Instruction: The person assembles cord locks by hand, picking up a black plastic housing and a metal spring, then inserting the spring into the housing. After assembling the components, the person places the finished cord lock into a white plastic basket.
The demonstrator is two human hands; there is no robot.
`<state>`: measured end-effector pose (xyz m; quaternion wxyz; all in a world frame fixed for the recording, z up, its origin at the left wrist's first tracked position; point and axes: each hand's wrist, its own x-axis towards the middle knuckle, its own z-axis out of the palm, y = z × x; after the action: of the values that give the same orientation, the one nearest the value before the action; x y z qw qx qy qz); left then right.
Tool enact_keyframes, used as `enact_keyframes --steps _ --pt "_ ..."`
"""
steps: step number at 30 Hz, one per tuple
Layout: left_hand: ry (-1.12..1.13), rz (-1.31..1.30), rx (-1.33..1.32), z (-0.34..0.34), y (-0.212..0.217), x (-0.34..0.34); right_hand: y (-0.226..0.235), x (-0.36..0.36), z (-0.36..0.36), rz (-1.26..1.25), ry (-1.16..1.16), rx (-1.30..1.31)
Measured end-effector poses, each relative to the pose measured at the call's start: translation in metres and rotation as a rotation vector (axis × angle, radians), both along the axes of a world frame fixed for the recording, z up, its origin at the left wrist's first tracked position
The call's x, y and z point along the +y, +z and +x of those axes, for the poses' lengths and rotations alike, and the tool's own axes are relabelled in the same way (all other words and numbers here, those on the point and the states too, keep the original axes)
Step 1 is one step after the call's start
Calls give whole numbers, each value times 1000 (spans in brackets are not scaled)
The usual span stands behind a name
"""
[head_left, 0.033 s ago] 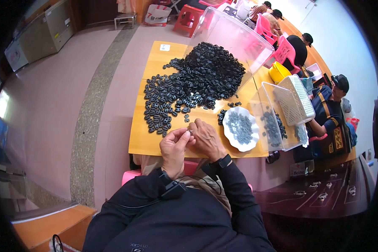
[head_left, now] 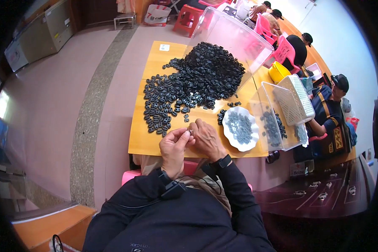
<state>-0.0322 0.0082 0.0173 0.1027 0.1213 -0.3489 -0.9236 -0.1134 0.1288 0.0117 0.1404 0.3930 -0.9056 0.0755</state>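
Observation:
Near the front edge of the table, my left hand [head_left: 173, 147] and my right hand [head_left: 205, 137] meet. The left thumb and index finger are pinched at a tiny object, too small to name. My right fingers are curled and pressed against it, their tips partly hidden. Just beyond lie loose black oval pieces with two holes [head_left: 157, 117], spreading left from a large heap of black pieces [head_left: 216, 69]. To the right of my right hand is a white scalloped dish [head_left: 225, 126] holding many small greyish pieces [head_left: 240, 128].
A large clear bin [head_left: 256, 46] lies behind the heap. On the right, a smaller clear box [head_left: 268, 94] holds black pieces, beside a white perforated basket [head_left: 296, 101] and a yellow bowl [head_left: 278, 72]. Another person [head_left: 325, 105] sits beyond; several others are farther back.

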Motion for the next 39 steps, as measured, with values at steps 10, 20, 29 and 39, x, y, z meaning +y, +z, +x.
enact_keyframes --steps 10,20,29,39 --pt "-20 -11 -48 -2 -3 -2 -4 13 7 -692 -117 -142" --pt "-46 0 -75 -5 -9 0 -13 30 23 -1340 -173 -888" --pt "-83 -11 -102 -3 -9 2 -18 41 32 -1599 -156 -1136" --pt "-168 3 -92 -2 -12 4 -15 43 44 -1421 -159 -1257"
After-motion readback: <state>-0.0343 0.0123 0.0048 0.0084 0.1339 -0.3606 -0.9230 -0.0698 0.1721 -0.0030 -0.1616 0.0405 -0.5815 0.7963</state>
